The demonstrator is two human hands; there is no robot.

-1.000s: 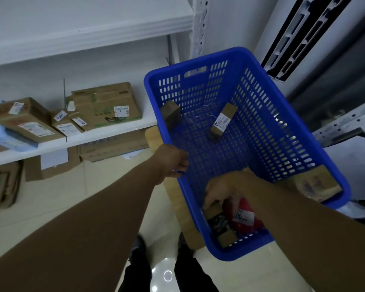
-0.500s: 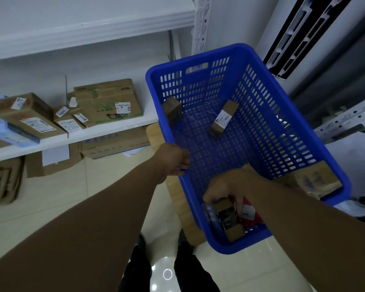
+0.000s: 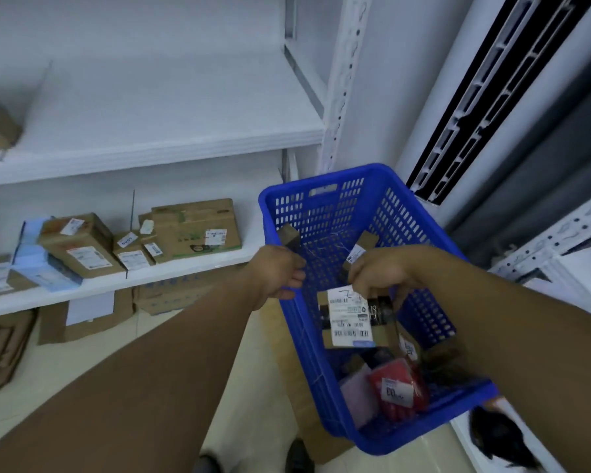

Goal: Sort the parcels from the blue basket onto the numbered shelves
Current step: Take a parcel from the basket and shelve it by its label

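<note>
Grips the basket (image 3: 423, 240) by its left rim with the left hand (image 3: 280, 274), fingers curled over the edge. Pinches a parcel (image 3: 352, 315) by its top edge with the right hand (image 3: 379, 274), over the basket's middle, label facing the camera, long axis along the basket's length. Holds it above a red parcel (image 3: 398, 387) on the basket floor.

Parcel stockroom or sorting depot. White steel shelves (image 3: 151, 155) on slotted uprights (image 3: 342, 80); label-stickered cardboard parcels (image 3: 191, 230) on the lower shelf; more boxes (image 3: 82, 319) on tiled floor (image 3: 65, 380); blue basket (image 3: 321, 206) of labelled packages.
</note>
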